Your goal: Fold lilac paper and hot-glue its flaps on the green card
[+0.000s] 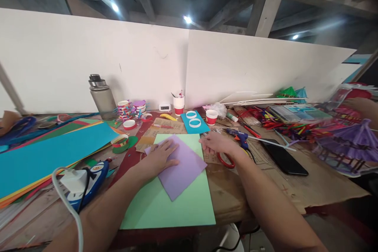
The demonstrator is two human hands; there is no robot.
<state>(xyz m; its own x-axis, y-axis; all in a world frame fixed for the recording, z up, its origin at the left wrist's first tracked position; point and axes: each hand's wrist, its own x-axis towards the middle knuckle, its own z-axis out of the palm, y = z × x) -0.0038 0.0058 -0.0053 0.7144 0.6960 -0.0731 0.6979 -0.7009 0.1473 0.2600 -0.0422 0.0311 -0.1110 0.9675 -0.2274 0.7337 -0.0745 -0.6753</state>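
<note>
My left hand (159, 158) lies flat with fingers spread on a purple square of paper (184, 173), pressing its left part. The square is turned like a diamond on a light green sheet (171, 214). Just beyond the sheet's upper right edge is my right hand (215, 143), its fingers curled together. Whatever they may hold is too small to make out. Red-handled scissors (226, 161) lie beneath my right wrist, partly hidden. Close by on the right is a blue glue gun (242, 138).
Coloured sheets (59, 149) and a blue power strip (99, 177) with a white plug are at left. A grey bottle (102, 100), paper cups (212, 117) and a blue card (203, 125) with white rings stand behind. A black phone (285, 157) and purple paper umbrella (354, 141) lie right.
</note>
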